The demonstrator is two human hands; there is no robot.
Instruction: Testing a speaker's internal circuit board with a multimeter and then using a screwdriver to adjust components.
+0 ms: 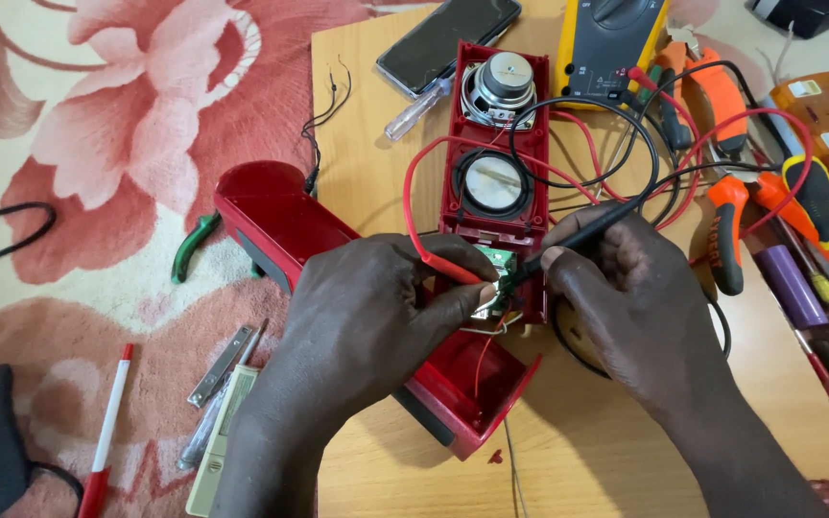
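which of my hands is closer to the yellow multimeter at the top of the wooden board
Right. Your right hand, holding the black probe, sits below the yellow multimeter; your left hand, holding the red probe, lies farther down-left.

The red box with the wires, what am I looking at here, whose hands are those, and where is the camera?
The one picture comes from a camera worn on a person's head, looking down at that person's own two bare hands. The left hand holds a red probe and the right hand a black probe; both tips meet a small green circuit board. The board sits in an opened red speaker case with two round speakers inside. The case lies on a wooden board over a flowered carpet. The probe wires run to a yellow meter. Nearby lie a phone, orange-handled pliers and a red pen.
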